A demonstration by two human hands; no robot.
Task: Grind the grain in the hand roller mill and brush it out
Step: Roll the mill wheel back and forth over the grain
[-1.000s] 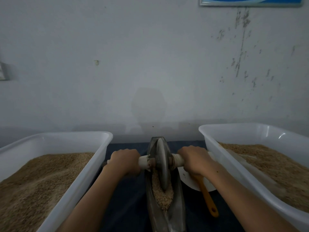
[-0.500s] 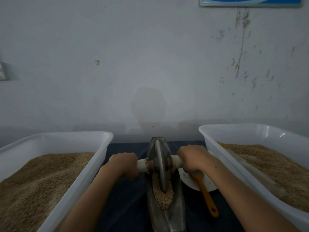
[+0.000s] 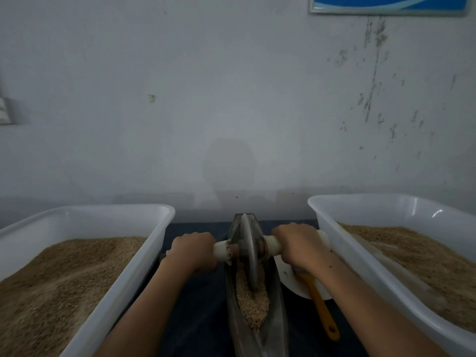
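Grain (image 3: pixel 251 302) lies heaped in the near half of the boat-shaped metal trough (image 3: pixel 273 328) as I work the hand roller mill on a dark-covered table (image 3: pixel 206 318). My left hand (image 3: pixel 192 251) is curled tight around the pale left handle (image 3: pixel 221 251), and my right hand (image 3: pixel 298 244) wraps the matching right handle (image 3: pixel 271 244), with the grinding wheel (image 3: pixel 248 251) standing upright on edge between them, its rim bedded in the kernels. Grinding is under way but, by my reading, far from finished: the grain in the trough looks coarse and whole, not yet broken to meal. The brushing-out has not begun. The brush (image 3: pixel 320 305), with its orange handle, lies untouched just right of the trough, its head end resting on a white dish (image 3: pixel 288 276) beneath my right wrist; the bristles themselves are hidden by my arm. Two white tubs flank the mill, the left tub (image 3: pixel 144 256) and the right tub (image 3: pixel 360 253), both holding tan grain-like material; which is stock and which is finished product I cannot tell. What remains, as I judge it, is more rolling passes, then sweeping the trough clean.
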